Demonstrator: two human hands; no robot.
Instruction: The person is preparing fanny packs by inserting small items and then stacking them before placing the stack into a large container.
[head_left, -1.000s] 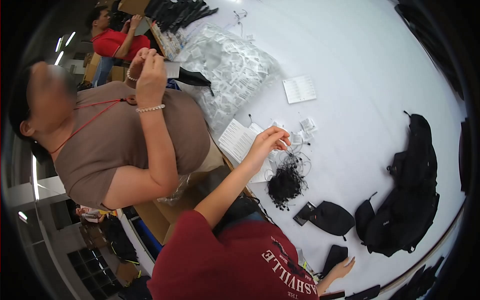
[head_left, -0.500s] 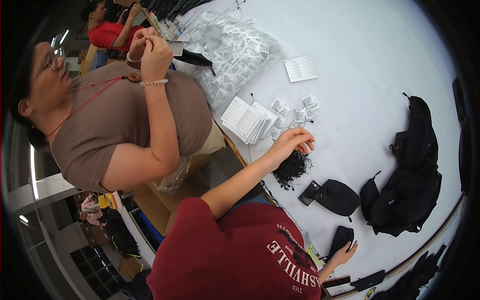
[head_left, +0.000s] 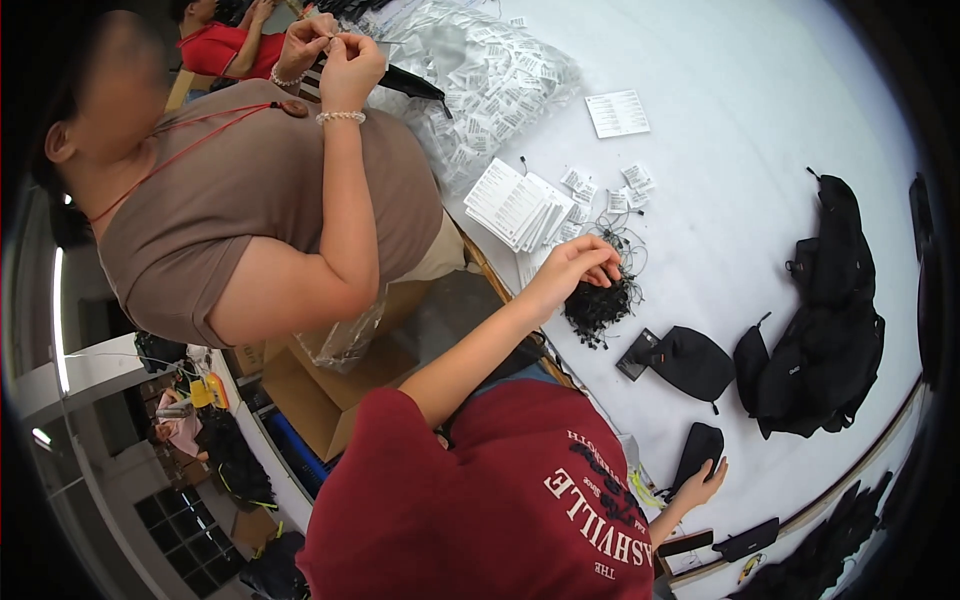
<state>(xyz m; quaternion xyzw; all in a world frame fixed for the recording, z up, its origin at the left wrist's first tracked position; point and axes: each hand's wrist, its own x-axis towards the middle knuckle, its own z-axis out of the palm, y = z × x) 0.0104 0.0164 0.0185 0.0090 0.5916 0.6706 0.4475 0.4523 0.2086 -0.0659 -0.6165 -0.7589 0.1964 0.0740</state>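
My left hand (head_left: 578, 272) is closed, its bent fingertips down at a tangled pile of black cords (head_left: 603, 312) on the white table. Loose thin loops fan out beyond the fingers. What the fingertips pinch, if anything, is hidden. Near the table's close edge, my right hand (head_left: 697, 487) rests against a small black pouch (head_left: 698, 452), thumb on its edge and fingers apart. Between the two hands lies another black pouch (head_left: 692, 362) with a dark card tag (head_left: 637, 353). A black backpack (head_left: 815, 350) lies farther right.
Past the cord pile are stacked printed cards (head_left: 515, 205), small white labels (head_left: 580, 185) and a clear bag of labels (head_left: 490, 85). A single card (head_left: 617, 113) lies apart. At left a co-worker (head_left: 260, 190) in brown handles something small. An open cardboard box (head_left: 315, 385) stands below the table.
The view has shifted, moving the table things up and slightly right. My left fingers are lower at the cord pile, where loops now spread out. My right hand stays by the pouch.
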